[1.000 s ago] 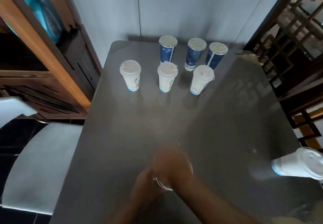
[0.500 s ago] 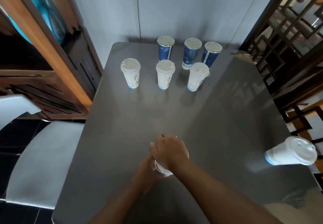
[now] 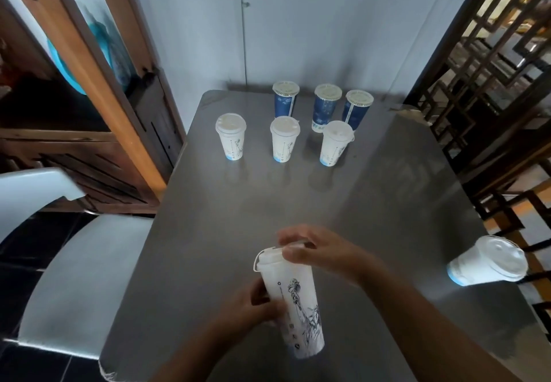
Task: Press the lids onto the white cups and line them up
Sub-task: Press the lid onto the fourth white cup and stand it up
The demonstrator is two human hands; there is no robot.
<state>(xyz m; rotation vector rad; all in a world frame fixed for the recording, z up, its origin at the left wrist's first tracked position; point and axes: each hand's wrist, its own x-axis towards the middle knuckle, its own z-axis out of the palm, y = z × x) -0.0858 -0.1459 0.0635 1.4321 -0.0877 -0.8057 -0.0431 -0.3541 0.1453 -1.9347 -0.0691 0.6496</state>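
Near the front edge of the table [image 3: 343, 203], close to the person, a white cup [image 3: 293, 304] is held tilted, its top leaning away and to the left, printed side up. Whether its base touches the table cannot be told. The left hand [image 3: 247, 311] wraps its fingers round the lower left of the cup's body and steadies it. The right hand [image 3: 317, 252] reaches over from the right, fingers curled across the lid [image 3: 269, 255] and thumb against the rim, gripping the lid's edge. That lid sits on the cup's mouth, with a thin loop or tab showing at its left. Whether it is snapped home all the way round is not visible, so I judge this cup to be at the pressing step or just at its end.

Farther out, toward the back of the table, three more white cups stand upright in a row, each lidded: the left cup [image 3: 231, 138], the middle cup [image 3: 284, 141] and the right cup [image 3: 336, 144], spaced apart and roughly level. Those look done. Behind them, near the wall, three blue cups [image 3: 326, 104] also stand lidded. Well apart, at the table's right edge, is a stray white cup [image 3: 486, 267], lidded but outside the row.

What is left, by my reading: finish seating the lid in hand, carry that cup to the row, and bring the stray one into line. Beyond the table, a pale chair [image 3: 77, 250] sits at the left.
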